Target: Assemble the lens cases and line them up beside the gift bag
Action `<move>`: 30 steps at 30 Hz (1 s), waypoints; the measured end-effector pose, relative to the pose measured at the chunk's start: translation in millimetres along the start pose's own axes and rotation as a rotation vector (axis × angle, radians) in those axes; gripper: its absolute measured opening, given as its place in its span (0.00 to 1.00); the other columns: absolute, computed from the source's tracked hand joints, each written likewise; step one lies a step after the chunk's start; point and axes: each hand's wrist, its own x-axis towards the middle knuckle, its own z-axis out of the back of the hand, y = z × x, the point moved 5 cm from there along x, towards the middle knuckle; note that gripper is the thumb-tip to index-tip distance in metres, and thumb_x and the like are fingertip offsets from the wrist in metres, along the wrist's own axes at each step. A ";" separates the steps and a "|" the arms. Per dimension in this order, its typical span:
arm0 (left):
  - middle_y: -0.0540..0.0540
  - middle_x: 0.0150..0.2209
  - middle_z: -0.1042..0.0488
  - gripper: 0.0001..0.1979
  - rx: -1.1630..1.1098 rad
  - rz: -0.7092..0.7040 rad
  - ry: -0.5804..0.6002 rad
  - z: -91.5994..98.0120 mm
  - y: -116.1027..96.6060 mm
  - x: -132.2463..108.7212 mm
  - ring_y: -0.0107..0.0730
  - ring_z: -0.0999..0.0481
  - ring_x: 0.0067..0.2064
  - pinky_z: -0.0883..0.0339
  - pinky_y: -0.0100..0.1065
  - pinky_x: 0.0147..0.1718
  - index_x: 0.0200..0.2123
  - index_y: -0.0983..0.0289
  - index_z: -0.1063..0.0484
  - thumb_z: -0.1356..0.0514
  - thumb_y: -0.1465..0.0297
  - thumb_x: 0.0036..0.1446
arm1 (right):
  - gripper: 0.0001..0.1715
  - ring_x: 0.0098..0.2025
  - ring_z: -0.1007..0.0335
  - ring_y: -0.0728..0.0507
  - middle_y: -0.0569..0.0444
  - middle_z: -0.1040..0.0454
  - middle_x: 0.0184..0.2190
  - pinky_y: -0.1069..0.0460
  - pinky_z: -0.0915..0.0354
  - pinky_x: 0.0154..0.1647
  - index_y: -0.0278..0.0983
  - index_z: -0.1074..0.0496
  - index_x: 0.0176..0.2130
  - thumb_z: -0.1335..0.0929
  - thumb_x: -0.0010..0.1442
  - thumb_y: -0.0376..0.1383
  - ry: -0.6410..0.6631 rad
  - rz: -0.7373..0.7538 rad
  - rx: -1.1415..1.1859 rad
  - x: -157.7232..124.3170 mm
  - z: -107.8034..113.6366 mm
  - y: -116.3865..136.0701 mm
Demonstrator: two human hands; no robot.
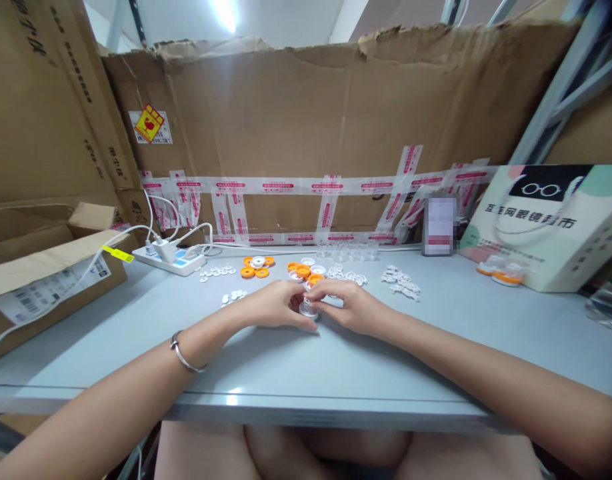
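Note:
A small see-through plastic cup [309, 309] stands on the grey table in front of me. My left hand [280, 304] curls round its left side, thumb in front and fingers behind. From the right, my right hand [350, 305] pinches at the cup's top, where a small white part shows between the fingertips; its kind is too small to tell. Just behind my hands lie several orange rings [303, 271] and white rings [317, 270]. Small white plastic pieces [347, 275] are heaped behind my right hand, and white discs [235, 296] lie beside my left.
At the back stands a row of see-through cups [351, 251]. More orange rings [247, 272] and white clips [405, 289] lie around. A power strip [179, 261], an open carton [56, 267], a phone [440, 227] and a paper bag [531, 230] border the table.

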 end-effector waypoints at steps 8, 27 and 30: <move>0.50 0.25 0.33 0.15 0.055 0.044 -0.064 0.3 1.0 -0.3 0.26 0.36 0.26 0.45 0.27 0.23 0.31 0.66 0.31 0.40 0.59 0.46 | 0.11 0.34 0.28 0.47 0.53 0.23 0.34 0.51 0.34 0.39 0.38 0.27 0.39 0.34 0.55 0.37 -0.086 -0.086 0.054 -0.1 11.0 3.6; 0.49 0.25 0.36 0.13 0.075 0.030 -0.110 1.4 -1.4 -3.5 0.27 0.38 0.27 0.46 0.28 0.24 0.25 0.65 0.36 0.39 0.62 0.43 | 0.11 0.51 0.42 0.34 0.45 0.29 0.42 0.41 0.46 0.52 0.38 0.24 0.29 0.26 0.39 0.35 -0.147 -0.555 -0.423 79.8 41.7 -145.4; 0.50 0.27 0.34 0.12 -0.027 0.082 -0.132 3.3 1.4 -3.7 0.28 0.36 0.29 0.43 0.29 0.27 0.28 0.65 0.35 0.38 0.64 0.41 | 0.10 0.52 0.42 0.35 0.45 0.30 0.44 0.41 0.47 0.53 0.35 0.25 0.29 0.27 0.41 0.33 -0.205 -0.566 -0.377 85.5 43.1 -140.6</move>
